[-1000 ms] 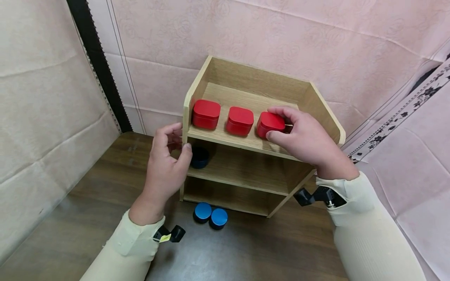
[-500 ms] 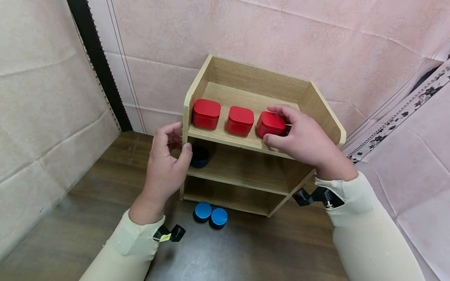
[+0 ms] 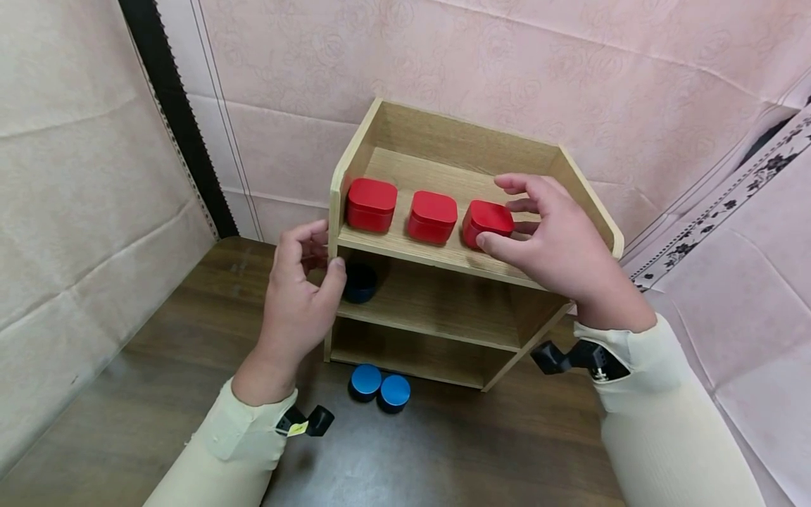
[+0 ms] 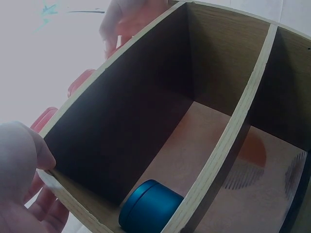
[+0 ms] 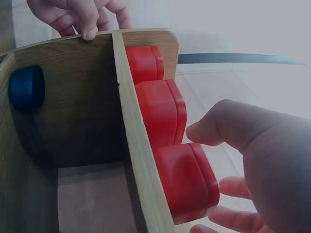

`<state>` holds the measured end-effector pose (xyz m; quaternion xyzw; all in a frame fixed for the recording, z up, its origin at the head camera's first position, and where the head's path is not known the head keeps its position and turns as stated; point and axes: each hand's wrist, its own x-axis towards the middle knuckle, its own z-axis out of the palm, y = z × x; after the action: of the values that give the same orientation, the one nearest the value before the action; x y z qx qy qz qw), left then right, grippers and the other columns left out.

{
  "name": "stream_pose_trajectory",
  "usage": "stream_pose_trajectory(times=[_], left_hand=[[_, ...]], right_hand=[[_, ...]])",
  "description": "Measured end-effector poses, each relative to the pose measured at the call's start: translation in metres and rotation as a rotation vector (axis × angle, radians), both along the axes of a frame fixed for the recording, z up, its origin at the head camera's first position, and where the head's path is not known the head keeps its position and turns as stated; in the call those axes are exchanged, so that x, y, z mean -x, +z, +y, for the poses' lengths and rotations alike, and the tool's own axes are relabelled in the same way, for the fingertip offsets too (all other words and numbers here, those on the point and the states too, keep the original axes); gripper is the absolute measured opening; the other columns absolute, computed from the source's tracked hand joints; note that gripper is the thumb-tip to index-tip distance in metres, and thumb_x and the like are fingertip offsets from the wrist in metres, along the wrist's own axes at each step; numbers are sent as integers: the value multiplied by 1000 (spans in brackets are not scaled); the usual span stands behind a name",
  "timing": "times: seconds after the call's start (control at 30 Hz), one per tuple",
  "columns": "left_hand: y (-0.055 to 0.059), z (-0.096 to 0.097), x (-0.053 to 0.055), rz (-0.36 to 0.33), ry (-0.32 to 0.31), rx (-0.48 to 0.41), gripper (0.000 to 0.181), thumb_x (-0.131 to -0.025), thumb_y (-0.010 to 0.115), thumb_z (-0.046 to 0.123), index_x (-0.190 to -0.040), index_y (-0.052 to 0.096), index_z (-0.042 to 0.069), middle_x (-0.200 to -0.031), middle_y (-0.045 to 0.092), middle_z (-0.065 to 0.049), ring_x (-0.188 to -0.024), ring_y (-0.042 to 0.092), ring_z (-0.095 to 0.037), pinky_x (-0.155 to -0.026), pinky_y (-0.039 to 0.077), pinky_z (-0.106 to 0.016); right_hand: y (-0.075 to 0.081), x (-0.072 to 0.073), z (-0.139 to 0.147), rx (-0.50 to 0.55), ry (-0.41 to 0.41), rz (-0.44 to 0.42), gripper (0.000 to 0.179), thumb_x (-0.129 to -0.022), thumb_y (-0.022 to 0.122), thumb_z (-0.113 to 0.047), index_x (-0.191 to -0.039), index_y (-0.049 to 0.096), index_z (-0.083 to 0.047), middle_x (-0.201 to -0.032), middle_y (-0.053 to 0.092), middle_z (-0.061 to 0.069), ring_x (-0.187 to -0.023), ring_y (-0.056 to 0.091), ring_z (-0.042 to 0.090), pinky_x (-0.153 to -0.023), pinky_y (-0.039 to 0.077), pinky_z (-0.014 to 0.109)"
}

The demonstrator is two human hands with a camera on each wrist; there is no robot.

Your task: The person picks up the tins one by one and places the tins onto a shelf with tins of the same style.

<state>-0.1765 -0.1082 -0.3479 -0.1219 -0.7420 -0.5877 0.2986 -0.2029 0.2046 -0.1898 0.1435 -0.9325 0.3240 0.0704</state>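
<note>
My left hand (image 3: 300, 292) grips the left side panel of the small wooden shelf (image 3: 437, 306), its thumb at the front edge and the other fingers around the outside. My right hand (image 3: 554, 236) is spread beside the rightmost red lidded box (image 3: 486, 224); the thumb overlaps its front corner in the head view, while the right wrist view shows the fingers loosely around it. A middle red box (image 3: 432, 218) and a left red box (image 3: 372, 205) stand in the same row on the top tier. A round blue tin (image 4: 150, 206) sits on the middle tier, near my left thumb.
Two round tins with blue lids (image 3: 395, 392) stand side by side on the dark wooden table (image 3: 469, 458), in front of the shelf. Pink patterned cloth (image 3: 481, 56) hangs behind the shelf, and more cloth walls flank both sides.
My right hand's fingers have lifted and spread away from the rightmost red box, moving slightly back and right. The box stays in its place. My left hand has not moved.
</note>
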Motion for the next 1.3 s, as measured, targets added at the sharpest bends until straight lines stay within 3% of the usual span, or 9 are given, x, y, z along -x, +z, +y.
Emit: stream_pose_trajectory(times=[0.3, 0.5, 0.63, 0.73, 0.93, 1.3], left_hand=[[-1, 0, 1, 7, 2, -2, 52, -105, 65, 1, -154, 49, 8, -141, 59, -15, -121, 59, -22, -103, 53, -52], [-1, 0, 2, 13, 2, -1, 52, -105, 65, 1, -154, 49, 7, -141, 59, -15, -121, 59, -22, -103, 52, -51], [-1, 0, 2, 11, 3, 0, 52, -105, 65, 1, -154, 49, 7, -141, 58, -15, -121, 59, -22, -103, 52, -51], [-1, 0, 1, 6, 1, -2, 52, -105, 65, 1, -154, 49, 7, -141, 58, -15, -122, 58, -22, -103, 52, -50], [0, 0, 1, 2, 1, -2, 52, -105, 65, 2, -154, 49, 7, -141, 58, -15, -122, 58, -22, -103, 52, -51], [-1, 0, 1, 15, 1, -8, 52, -104, 65, 1, -154, 50, 7, -140, 59, -15, -122, 59, -22, -104, 52, -51]], right_hand=[[-1, -11, -2, 20, 24, 104, 84, -90, 94, -32, -164, 55, -26, -164, 50, 5, -144, 56, 31, -118, 56, 61], [-1, -26, -4, 57, -10, 137, 82, -90, 94, -31, -163, 56, -29, -164, 51, -2, -143, 56, 25, -119, 55, 60], [-1, -39, -5, 111, -51, 165, 79, -90, 95, -32, -160, 57, -35, -160, 53, -9, -141, 57, 17, -119, 55, 54], [-3, -47, -6, 162, -59, 191, 78, -89, 95, -29, -158, 58, -36, -157, 54, -12, -137, 58, 12, -118, 55, 42], [-11, -62, -9, 258, 13, 265, 79, -86, 96, -14, -155, 60, -26, -155, 59, -10, -135, 58, 13, -111, 53, 20], [-34, -82, -13, 406, 143, 277, 80, -80, 92, 9, -152, 61, -8, -153, 61, 9, -136, 60, 29, -111, 56, 26]])
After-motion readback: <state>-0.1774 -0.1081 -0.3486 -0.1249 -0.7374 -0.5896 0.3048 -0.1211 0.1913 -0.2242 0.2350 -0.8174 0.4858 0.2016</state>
